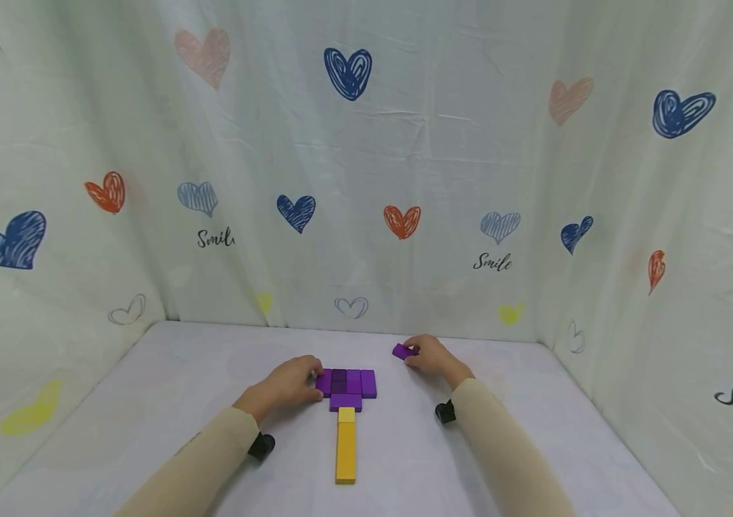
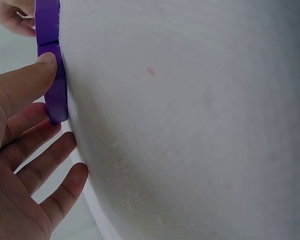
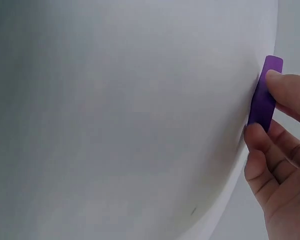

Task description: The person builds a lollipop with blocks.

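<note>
Several purple blocks lie side by side in a row on the table, one of them a darker shade. Below the row, a purple block is set crosswise. My left hand pinches the block at the row's left end; in the left wrist view the thumb presses the near side of that purple block, with fingertips around its end. Off to the right and farther back, my right hand holds a separate purple block. Thumb and fingers grip this purple block in the right wrist view.
A short pale yellow block and a long darker yellow block run in line from the crosswise purple one toward me. The white table meets a white curtain with printed hearts behind and at both sides.
</note>
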`<state>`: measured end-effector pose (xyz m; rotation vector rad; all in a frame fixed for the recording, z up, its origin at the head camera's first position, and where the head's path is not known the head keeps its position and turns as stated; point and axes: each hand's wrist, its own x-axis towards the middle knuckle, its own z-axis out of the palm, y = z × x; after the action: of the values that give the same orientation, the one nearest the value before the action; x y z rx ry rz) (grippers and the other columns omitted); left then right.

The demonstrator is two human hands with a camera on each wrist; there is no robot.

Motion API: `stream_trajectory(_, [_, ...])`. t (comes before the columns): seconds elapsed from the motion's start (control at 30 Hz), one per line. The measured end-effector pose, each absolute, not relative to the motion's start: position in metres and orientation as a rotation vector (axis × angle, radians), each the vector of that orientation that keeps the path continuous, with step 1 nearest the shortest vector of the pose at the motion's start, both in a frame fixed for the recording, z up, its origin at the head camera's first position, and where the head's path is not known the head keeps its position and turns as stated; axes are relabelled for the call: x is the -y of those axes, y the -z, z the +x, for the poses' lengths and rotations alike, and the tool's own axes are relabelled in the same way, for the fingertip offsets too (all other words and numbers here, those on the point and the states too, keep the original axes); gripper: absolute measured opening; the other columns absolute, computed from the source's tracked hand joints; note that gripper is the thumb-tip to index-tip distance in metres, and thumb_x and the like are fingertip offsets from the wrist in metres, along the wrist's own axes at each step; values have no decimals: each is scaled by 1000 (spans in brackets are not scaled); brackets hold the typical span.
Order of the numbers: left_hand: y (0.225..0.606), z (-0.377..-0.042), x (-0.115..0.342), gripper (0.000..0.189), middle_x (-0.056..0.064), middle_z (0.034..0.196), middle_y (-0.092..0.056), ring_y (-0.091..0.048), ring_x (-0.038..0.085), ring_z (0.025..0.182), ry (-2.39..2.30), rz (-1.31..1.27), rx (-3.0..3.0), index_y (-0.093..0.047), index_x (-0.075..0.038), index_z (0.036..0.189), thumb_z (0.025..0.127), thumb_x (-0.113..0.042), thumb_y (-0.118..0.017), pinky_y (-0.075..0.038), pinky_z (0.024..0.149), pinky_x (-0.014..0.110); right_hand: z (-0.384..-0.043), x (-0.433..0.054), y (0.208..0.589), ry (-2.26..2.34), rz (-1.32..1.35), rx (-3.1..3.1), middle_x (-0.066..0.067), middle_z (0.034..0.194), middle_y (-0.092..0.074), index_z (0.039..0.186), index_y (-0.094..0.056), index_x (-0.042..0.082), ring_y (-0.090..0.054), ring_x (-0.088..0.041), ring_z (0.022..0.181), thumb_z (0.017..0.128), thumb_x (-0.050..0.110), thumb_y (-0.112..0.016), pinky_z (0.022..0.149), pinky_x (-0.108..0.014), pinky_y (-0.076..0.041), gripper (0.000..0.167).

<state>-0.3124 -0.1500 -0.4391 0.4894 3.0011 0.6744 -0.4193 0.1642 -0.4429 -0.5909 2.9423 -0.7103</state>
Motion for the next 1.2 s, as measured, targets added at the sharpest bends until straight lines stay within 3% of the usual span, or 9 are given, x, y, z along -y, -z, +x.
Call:
stream_trajectory(0.23, [438,-312,149,35,4,105,-62,-57,22,99,-663,471,-3010,-63,-10,107,79,-24,-79,-46,94,42,-417,-133,441,738,-702,-2869,-7,99,-62,119,-65,6,-55,-20,89,89,12,-65,85,-41,-48,30])
stream_trajectory(0.67, [440,-313,149,34,3,103,-62,-57,22,96,-654,490,-3007,-63,-10,106,79,-24,-79,-47,93,42,-409,-82,434,750,-739,-2779,-7,108,-63,119,-65,7,-56,-19,93,92,9,-60,89,-38,-50,28])
stream_trajectory(1.2, [441,-315,152,35,3,104,-62,-56,21,94,-679,495,-2996,-63,-11,106,79,-25,-79,-47,93,42,-409,-57,434,710,-835,-2734,-1,107,-65,116,-68,11,-57,-15,94,90,10,-61,86,-32,-51,26])
